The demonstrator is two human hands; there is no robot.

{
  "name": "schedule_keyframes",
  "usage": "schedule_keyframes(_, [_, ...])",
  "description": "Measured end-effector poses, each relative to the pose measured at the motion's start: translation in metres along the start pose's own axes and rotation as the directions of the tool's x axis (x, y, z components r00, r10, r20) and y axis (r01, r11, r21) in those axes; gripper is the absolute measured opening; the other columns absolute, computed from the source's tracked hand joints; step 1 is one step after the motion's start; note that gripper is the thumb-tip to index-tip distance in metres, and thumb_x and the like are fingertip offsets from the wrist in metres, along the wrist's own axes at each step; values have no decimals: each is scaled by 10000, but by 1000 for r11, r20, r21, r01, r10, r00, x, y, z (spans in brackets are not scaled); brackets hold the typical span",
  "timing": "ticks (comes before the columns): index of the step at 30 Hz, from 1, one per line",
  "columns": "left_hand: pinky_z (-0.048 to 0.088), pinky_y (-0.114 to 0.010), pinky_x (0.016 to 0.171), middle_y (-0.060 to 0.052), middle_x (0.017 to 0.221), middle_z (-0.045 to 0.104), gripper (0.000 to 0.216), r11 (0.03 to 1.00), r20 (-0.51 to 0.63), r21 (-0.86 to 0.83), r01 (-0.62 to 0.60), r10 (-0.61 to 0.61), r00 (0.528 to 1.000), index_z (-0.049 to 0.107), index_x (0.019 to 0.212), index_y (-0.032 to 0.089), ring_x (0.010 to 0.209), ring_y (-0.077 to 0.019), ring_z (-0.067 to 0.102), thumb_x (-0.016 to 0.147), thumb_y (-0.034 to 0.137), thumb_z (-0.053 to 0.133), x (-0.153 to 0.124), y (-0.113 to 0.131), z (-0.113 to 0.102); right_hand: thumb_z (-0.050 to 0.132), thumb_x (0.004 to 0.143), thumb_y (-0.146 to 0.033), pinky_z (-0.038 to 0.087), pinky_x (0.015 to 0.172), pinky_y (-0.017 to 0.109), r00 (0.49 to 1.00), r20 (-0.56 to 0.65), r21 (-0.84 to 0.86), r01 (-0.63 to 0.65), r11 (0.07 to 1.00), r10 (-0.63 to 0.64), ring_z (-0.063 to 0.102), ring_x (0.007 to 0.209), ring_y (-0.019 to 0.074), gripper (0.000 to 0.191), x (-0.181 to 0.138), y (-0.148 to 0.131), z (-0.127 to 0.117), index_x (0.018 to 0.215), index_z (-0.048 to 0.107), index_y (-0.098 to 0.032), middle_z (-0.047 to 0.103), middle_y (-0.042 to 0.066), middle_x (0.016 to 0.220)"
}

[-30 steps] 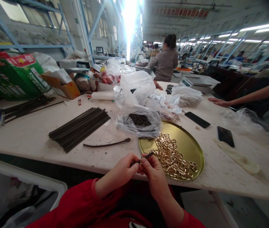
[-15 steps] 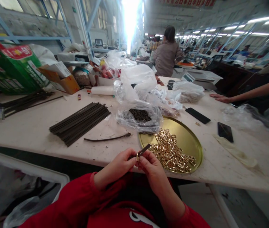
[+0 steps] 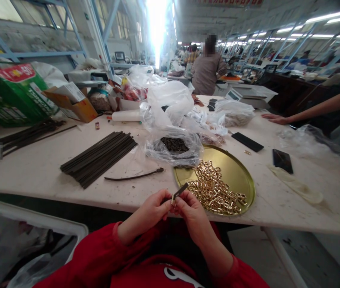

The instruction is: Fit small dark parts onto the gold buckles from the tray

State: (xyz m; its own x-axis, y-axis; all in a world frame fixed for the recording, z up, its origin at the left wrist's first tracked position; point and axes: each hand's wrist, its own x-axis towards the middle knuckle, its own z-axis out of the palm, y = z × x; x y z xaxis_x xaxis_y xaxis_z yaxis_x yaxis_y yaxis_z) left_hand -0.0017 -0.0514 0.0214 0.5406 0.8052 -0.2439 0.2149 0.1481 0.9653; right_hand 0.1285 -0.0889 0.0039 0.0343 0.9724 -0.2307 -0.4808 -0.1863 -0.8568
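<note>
My left hand (image 3: 155,209) and my right hand (image 3: 191,210) meet at the table's front edge, fingertips pinched together. Between them is a small gold buckle (image 3: 173,199) with a dark brown strap (image 3: 182,189) running through it. The strap's short end sticks up to the right; the rest is mostly hidden by my hands. My left fingers grip the strap beside the buckle, and my right fingertips press on the buckle. Just right of my hands, a round gold tray (image 3: 242,168) holds a heap of gold buckles (image 3: 215,190).
Dark strips (image 3: 99,158) lie stacked at left, near a single strap (image 3: 134,176) with a knobbed end. Behind the tray sits a clear bag (image 3: 152,150) of small dark pieces (image 3: 174,145). Two black phones (image 3: 247,142) lie at right, near another person's hand (image 3: 275,119).
The view has shifted slightly. My hands stay together at the buckle, with only a small change in how the buckle and strap end are tilted.
</note>
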Motion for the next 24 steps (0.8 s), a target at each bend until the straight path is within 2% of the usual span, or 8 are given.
schedule_keyframes(5, [311, -186, 439, 66, 564, 473, 218, 995, -2, 95, -10, 10, 1000, 492, 770, 161, 453, -63, 405, 843, 359, 437, 2, -4, 3, 668, 707, -269, 426, 592, 212, 1000, 10, 6, -5, 1000, 4, 502, 604, 83, 151, 1, 4, -5, 791, 574, -186, 570, -37, 696])
schedule_keyframes(11, [300, -187, 425, 80, 536, 464, 191, 995, -44, 100, 9, -5, 999, 476, 800, 169, 425, -65, 398, 848, 348, 429, 2, -9, 4, 691, 681, -217, 455, 647, 229, 997, 34, 141, -69, 988, 65, 551, 683, 98, 197, 0, 5, -6, 847, 587, -194, 603, -27, 776])
schedule_keyframes(15, [307, -185, 440, 77, 537, 464, 204, 993, -35, 114, -9, 13, 999, 478, 782, 168, 445, -68, 413, 850, 353, 425, 0, -7, 3, 706, 647, -184, 456, 613, 212, 995, 26, 215, -101, 971, 98, 559, 639, 89, 216, -1, 2, -3, 839, 607, -195, 627, -28, 750])
schedule_keyframes(24, [303, -189, 439, 69, 547, 462, 196, 981, -34, 193, -19, 26, 999, 482, 765, 170, 462, -75, 420, 855, 327, 407, -3, -6, 3, 737, 613, -188, 466, 613, 190, 990, 7, 258, -136, 956, 138, 573, 632, 75, 216, -2, 1, 0, 801, 630, -187, 643, -29, 732])
